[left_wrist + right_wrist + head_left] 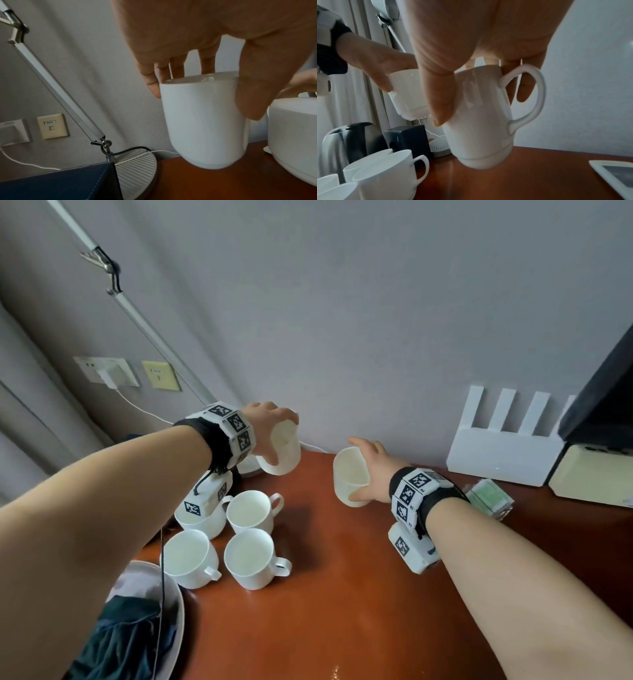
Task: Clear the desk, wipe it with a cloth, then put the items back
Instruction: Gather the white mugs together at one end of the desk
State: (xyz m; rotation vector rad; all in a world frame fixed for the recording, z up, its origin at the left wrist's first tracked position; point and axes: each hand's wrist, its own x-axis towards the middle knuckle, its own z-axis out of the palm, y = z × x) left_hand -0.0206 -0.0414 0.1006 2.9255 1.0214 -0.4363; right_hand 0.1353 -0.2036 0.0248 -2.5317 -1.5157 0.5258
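My left hand [274, 426] grips a white mug [281, 451] by its rim from above, lifted over the back left of the brown desk [342, 594]; in the left wrist view that mug [204, 119] hangs just above the wood. My right hand [371, 470] holds a second white mug [349, 475] the same way, tilted and off the desk; its handle [530, 94] shows in the right wrist view. Several white cups [250, 513] stand in a cluster at the left. A dark cloth [126, 642] lies on a white plate [171, 618] at the front left.
A white router [503, 457] leans on the wall at back right, beside a cream box [592, 477] and a dark monitor [603, 392]. A lamp arm [56, 92] and ribbed base [135, 170] stand at back left, by a dark box [409, 138] and kettle [351, 140].
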